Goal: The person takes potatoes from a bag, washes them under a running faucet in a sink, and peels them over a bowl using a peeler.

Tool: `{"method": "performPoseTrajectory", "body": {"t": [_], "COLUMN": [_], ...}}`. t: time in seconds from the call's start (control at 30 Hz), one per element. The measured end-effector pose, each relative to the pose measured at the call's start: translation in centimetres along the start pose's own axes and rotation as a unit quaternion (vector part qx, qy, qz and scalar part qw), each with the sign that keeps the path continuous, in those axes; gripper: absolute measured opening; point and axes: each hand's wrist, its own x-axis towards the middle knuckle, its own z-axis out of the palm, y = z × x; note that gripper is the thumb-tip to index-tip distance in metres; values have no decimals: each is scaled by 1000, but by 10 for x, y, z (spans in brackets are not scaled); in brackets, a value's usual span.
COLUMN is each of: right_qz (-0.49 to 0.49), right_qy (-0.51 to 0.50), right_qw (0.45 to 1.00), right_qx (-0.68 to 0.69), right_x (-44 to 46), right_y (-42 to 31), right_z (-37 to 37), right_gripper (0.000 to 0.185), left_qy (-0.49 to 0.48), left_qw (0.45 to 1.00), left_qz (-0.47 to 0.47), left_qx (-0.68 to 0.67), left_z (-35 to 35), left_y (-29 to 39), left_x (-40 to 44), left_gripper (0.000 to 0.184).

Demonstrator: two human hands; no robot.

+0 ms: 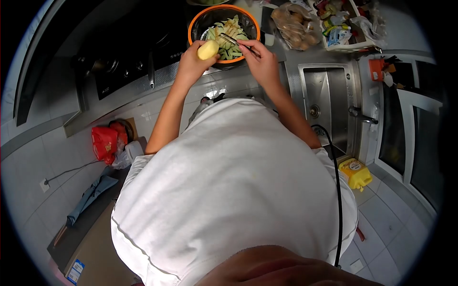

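A peeled, pale yellow potato (208,49) is gripped in my left hand (192,64), over the near left rim of an orange-rimmed bin (258,29). My right hand (261,61) is closed around the dark handle of a peeler (230,39), whose metal head points left toward the potato. The peeler head and the potato are apart. Inside the bin, on a dark liner, lies a heap of green and pale peelings (232,26).
A plastic bag of potatoes (296,26) and a white basket of packets (350,46) stand at the back right. The steel sink (329,95) with its faucet (363,115) is to the right. A black stove (129,62) is at left. A yellow jug (355,174) stands on the floor.
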Motion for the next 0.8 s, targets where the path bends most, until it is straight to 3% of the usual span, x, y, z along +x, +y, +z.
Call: {"method": "performPoseTrajectory", "body": {"t": [0.07,0.13,0.2,0.27,0.43,0.5,0.63,0.73,0.8], "right_qz": [-22,-35,-31,7,3,22,36,8,23], "right_qy": [13,-70,-50,-50,-22,-21,-93,-47,-31], "right_qw": [999,991,992,964,976,996,983,981,984], "right_qx": [46,-113,-108,-263,-216,-79,-157,-189,-175], "right_x": [-3,-7,-4,2,-3,-1,-4,3,6], "right_y": [-16,-27,-5,13,9,-8,-22,13,15], "right_z": [3,3,8,-2,-11,-6,2,-4,-7], "right_gripper": [17,15,14,16,17,16,17,18,19], "left_qy": [6,12,-25,4,101,133,152,157,113], "left_qw": [1000,1000,999,999,978,972,968,975,985], "left_qz": [10,23,-12,37,147,139,130,124,119], "left_qx": [2,3,-45,-4,112,135,152,95,45], "left_z": [5,10,12,16,11,13,17,18,13], "left_y": [-16,-23,-28,-27,-21,-18,-18,-29,-36], "left_x": [4,5,6,0,-6,-3,-1,-1,3], "left_gripper": [39,45,47,43,41,44,44,44,35]}}
